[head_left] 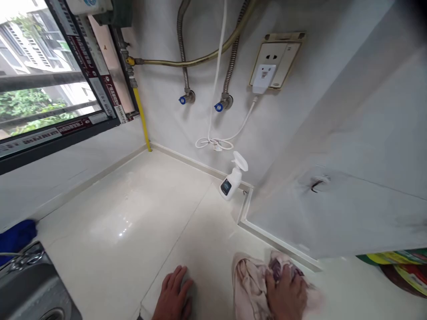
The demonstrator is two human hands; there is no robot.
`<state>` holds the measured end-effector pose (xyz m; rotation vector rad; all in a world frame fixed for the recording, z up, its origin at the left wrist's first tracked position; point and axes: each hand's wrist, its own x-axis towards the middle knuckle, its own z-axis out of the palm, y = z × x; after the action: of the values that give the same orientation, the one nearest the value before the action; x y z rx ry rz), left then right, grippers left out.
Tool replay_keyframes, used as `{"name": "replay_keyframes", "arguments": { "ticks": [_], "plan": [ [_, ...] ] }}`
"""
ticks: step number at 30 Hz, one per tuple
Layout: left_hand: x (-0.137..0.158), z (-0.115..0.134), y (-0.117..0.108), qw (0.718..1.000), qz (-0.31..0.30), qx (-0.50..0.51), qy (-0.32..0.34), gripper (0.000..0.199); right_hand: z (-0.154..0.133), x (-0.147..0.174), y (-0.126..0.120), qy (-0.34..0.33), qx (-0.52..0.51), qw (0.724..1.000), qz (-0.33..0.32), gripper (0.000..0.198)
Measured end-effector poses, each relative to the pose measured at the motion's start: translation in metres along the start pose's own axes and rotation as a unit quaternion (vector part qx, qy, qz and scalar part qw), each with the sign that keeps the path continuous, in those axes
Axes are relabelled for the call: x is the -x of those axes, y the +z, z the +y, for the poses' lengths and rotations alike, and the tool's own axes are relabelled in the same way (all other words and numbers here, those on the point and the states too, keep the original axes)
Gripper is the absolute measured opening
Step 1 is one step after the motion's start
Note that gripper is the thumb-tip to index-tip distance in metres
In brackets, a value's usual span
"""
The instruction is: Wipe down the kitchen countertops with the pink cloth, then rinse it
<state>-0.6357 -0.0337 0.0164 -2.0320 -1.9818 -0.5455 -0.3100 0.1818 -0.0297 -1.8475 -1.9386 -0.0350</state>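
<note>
My right hand (286,293) presses down on a crumpled pale pink cloth (250,284) on the glossy cream countertop (140,209). Its fingers curl over a bunched part of the cloth with a purple patch. Flat on the counter, to the left of the cloth, rests my left hand (174,291), fingers apart and holding nothing. Beyond both hands, in the back corner, a white spray bottle (235,178) with a dark label stands by the wall.
A steel sink (36,289) and a blue cloth (18,235) are at the left. A plugged-in white charger (264,79) trails a coiled cord. Blue-handled valves (219,106) and a yellow gas pipe (142,118) line the wall. Colourful packaging (405,271) lies at the right.
</note>
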Motion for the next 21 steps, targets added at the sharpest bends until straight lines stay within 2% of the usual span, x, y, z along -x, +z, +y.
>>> {"name": "replay_keyframes", "arguments": {
  "ticks": [2,5,9,11,13,15,17,19,21],
  "plan": [
    [0.002,0.002,0.001,1.000,-0.001,0.013,-0.008,0.050,-0.038,0.012,0.008,-0.029,-0.005,0.999,-0.031,0.091],
    [0.006,0.005,0.004,0.999,-0.013,0.034,-0.028,0.055,-0.099,0.011,0.016,-0.110,-0.023,0.990,-0.085,0.085],
    [0.013,0.009,0.008,0.997,-0.015,0.066,-0.045,0.063,-0.178,-0.029,0.026,-0.221,-0.056,0.964,-0.134,0.070],
    [0.016,0.009,0.008,0.995,-0.005,0.090,-0.048,0.068,-0.219,-0.047,0.031,-0.251,-0.068,0.953,-0.156,0.066],
    [0.018,0.008,0.007,0.992,0.008,0.113,-0.050,0.071,-0.259,-0.050,0.036,-0.276,-0.089,0.940,-0.179,0.063],
    [0.020,0.006,0.006,0.990,0.025,0.128,-0.053,0.073,-0.292,-0.035,0.038,-0.321,-0.130,0.916,-0.201,0.061],
    [0.023,0.005,0.006,0.989,0.049,0.134,-0.048,0.073,-0.316,-0.007,0.038,-0.382,-0.181,0.878,-0.223,0.063],
    [0.026,0.004,0.006,0.988,0.073,0.132,-0.036,0.069,-0.324,0.025,0.036,-0.435,-0.216,0.836,-0.254,0.065],
    [0.030,0.006,0.007,0.989,0.085,0.123,-0.020,0.062,-0.318,0.050,0.032,-0.470,-0.231,0.803,-0.283,0.059]
  ]
}}
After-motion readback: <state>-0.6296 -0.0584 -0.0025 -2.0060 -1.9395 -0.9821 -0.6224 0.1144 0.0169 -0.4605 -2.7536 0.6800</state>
